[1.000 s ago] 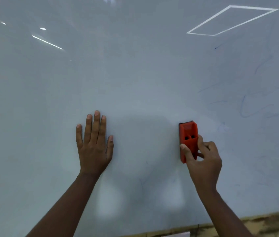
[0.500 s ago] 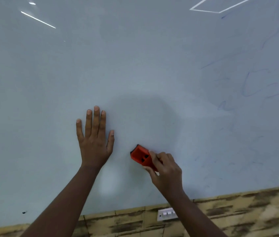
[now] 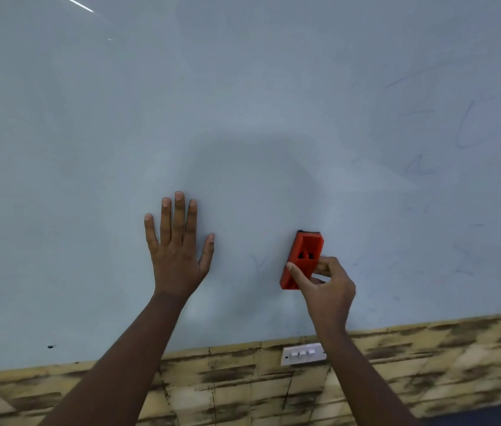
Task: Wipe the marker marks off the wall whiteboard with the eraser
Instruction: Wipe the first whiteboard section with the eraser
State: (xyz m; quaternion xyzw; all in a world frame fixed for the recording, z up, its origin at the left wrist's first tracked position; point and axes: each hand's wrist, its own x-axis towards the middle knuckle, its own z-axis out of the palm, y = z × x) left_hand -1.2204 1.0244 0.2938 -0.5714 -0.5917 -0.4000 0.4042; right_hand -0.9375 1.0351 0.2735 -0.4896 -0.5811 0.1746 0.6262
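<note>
The wall whiteboard (image 3: 243, 87) fills most of the view. My right hand (image 3: 326, 287) pinches a red eraser (image 3: 303, 255) and holds it flat against the board, nearly upright, low and right of centre. My left hand (image 3: 175, 250) lies flat on the board with straight fingers, to the left of the eraser. Faint blue marker marks (image 3: 470, 127) remain at the upper right, and a small faint mark (image 3: 257, 261) sits between my hands.
Below the board's lower edge runs a yellow, brick-patterned wall (image 3: 396, 364) with a white switch plate (image 3: 303, 353) just under my right wrist. A small dark speck (image 3: 50, 346) sits on the board at the lower left.
My right hand swept the eraser down and left toward my left hand, then back right and upright. My left hand stayed flat on the board. The view tilted down, showing more wall.
</note>
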